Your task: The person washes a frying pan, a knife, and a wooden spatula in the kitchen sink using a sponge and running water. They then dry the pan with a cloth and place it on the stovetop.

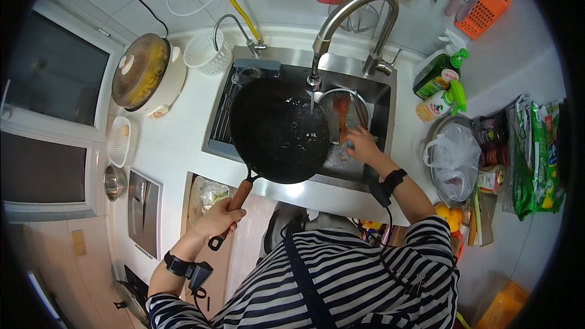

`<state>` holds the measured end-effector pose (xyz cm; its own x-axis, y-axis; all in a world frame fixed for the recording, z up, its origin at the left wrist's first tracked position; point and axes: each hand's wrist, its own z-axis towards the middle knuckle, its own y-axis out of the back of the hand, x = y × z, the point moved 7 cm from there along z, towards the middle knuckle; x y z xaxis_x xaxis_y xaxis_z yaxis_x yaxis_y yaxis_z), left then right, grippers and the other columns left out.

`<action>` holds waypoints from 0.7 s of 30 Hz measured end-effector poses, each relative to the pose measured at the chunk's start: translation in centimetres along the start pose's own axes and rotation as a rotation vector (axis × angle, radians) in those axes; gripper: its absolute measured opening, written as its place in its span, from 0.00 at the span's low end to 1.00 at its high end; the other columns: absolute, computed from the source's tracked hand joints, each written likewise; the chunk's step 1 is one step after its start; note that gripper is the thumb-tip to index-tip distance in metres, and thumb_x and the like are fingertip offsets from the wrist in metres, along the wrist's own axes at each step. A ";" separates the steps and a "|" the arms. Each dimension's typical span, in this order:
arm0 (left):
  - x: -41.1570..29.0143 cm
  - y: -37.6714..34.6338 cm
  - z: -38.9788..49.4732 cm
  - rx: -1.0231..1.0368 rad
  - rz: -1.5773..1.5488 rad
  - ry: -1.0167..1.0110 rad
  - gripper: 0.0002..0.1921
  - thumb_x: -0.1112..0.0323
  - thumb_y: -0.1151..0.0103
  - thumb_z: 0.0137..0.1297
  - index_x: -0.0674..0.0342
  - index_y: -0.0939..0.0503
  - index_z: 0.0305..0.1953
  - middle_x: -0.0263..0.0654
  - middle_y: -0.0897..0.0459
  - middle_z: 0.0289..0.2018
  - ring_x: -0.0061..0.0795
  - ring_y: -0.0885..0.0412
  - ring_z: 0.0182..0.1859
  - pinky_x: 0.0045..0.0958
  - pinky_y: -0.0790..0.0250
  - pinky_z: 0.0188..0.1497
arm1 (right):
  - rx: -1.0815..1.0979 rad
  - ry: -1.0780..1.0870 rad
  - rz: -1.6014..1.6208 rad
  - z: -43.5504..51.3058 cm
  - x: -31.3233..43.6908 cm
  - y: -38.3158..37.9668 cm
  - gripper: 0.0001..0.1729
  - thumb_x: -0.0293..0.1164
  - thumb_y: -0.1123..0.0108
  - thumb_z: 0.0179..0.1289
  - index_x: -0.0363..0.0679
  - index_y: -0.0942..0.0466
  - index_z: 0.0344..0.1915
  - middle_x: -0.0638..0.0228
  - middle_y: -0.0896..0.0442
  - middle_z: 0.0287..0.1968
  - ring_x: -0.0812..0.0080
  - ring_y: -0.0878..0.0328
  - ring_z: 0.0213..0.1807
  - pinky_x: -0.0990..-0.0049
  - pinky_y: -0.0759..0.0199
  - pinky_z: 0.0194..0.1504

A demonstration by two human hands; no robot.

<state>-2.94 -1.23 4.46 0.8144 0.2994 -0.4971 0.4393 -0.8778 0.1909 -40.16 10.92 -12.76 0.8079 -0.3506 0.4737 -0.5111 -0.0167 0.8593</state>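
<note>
My left hand [217, 219] grips the wooden handle [239, 196] of a black wok [274, 137], which is held over the left part of a steel sink [392, 119]. Water runs from the curved faucet [388, 9] into the wok's right side, where it ripples and bubbles. To the right of the wok, my right hand [363, 146] is low over the sink, its fingers closed on a small greyish scrubber [347, 145]; its material is unclear. Close by, a wooden spatula [342, 107] leans in a round metal-rimmed vessel [327, 92] inside the sink.
A drying rack [219, 121] sits in the sink's left side. An electric pot with a lid [141, 71] and a white basket [210, 55] stand left. On the right are a green detergent bottle [434, 77], a spray bottle [434, 106] and a plastic bag [457, 160].
</note>
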 end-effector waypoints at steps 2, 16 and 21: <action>-1.4 -0.1 -0.5 -0.015 0.050 -0.012 0.13 0.64 0.44 0.58 0.67 0.31 0.35 0.32 0.30 0.18 0.18 0.31 0.18 0.20 0.38 0.19 | 0.000 0.001 0.025 -0.6 0.1 -0.1 0.23 0.36 0.38 0.48 0.43 0.26 0.46 0.60 0.31 0.58 0.48 0.45 0.65 0.46 0.55 0.63; -7.1 1.3 -8.8 -0.575 0.574 -0.191 0.19 0.61 0.43 0.58 0.69 0.30 0.45 0.50 0.23 0.25 0.42 0.23 0.28 0.36 0.33 0.31 | -0.269 0.215 0.256 0.9 5.7 8.3 0.33 0.35 0.40 0.55 0.34 0.38 0.58 0.48 0.39 0.62 0.50 0.45 0.65 0.58 0.51 0.65; -6.1 0.9 -9.1 -0.555 0.440 -0.240 0.19 0.62 0.43 0.59 0.69 0.31 0.46 0.43 0.25 0.22 0.33 0.25 0.24 0.31 0.34 0.27 | -0.563 0.266 0.510 5.7 9.3 13.8 0.34 0.35 0.40 0.56 0.32 0.41 0.59 0.47 0.37 0.60 0.51 0.41 0.63 0.64 0.46 0.63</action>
<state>-4.04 -0.45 15.32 0.8817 -0.1821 -0.4353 0.2704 -0.5610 0.7824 -41.40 2.06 2.34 0.5938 0.0482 0.8032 -0.6686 0.5850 0.4592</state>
